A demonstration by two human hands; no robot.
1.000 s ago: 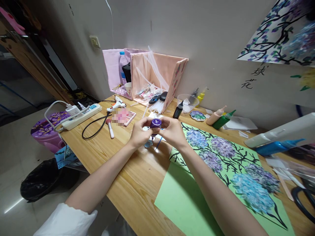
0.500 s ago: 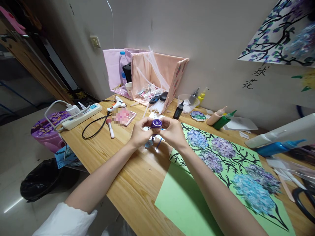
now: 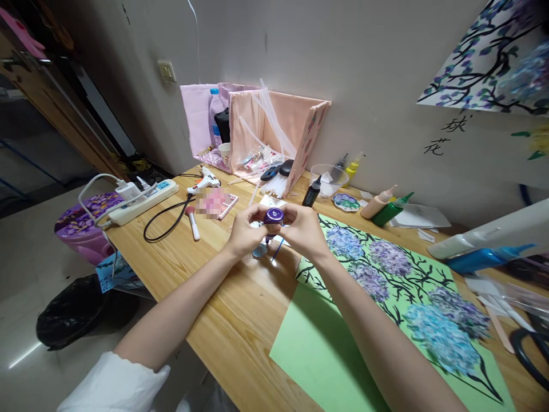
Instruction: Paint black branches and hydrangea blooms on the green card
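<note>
Both hands grip a purple paint bottle, held upside down with its base facing up. My left hand closes on it from the left, and my right hand from the right, thumbs meeting in front. Below the bottle, partly hidden by my hands, is a small clear dish with blue paint. Beside that dish a thin blue stick leans at a slant. Right of my hands lies a green sheet painted with black branches and puffy blue and purple flowers.
A black paint bottle, a paint-smeared palette and a green paint bottle stand behind. A glue gun, a makeup brush and a power strip are at left. Scissors lie far right. A fabric-covered organizer stands against the wall.
Both hands stay around the upside-down purple bottle in nearly the same place. The whole view has shifted very slightly; nothing else visibly differs.
</note>
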